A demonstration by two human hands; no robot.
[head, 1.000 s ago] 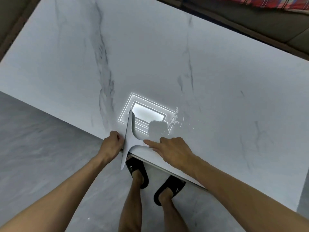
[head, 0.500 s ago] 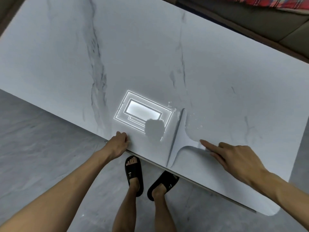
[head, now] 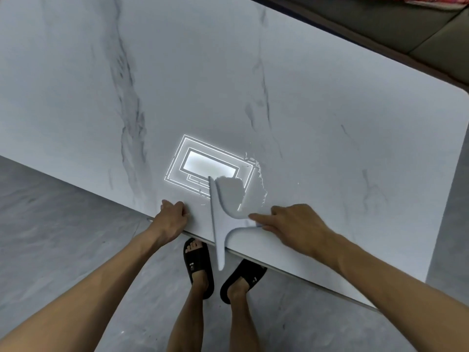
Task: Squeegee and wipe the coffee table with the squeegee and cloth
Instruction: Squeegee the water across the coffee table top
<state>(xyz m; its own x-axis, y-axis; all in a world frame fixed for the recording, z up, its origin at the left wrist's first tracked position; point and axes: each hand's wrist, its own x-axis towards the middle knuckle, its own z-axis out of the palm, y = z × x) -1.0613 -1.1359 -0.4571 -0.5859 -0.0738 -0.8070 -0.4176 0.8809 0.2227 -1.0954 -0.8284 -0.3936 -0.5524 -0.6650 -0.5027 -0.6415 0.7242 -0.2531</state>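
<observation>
Squeegee point(head: 217, 224): pale grey, T-shaped, lying flat on the surface point(head: 330, 123) at its near edge. Blade runs roughly front to back; its near end overhangs the edge, above the floor point(head: 63, 237). Handle curves off to the right.

Right hand point(head: 297, 224): grasps the handle end, index finger stretched along the top of it, other fingers curled round.

Left hand point(head: 171, 219): just left of the blade, apart from it, fingers curled over the near edge of the surface.

Surface: white marble look, grey veins. Bright ceiling-light reflection point(head: 210, 166) just beyond the blade's far tip. Water droplets point(head: 260, 184) in a ragged line right of that.

Below the edge: the person's feet in black slides point(head: 196, 260) on grey floor. Dark sofa point(head: 406, 29) past the far side.
</observation>
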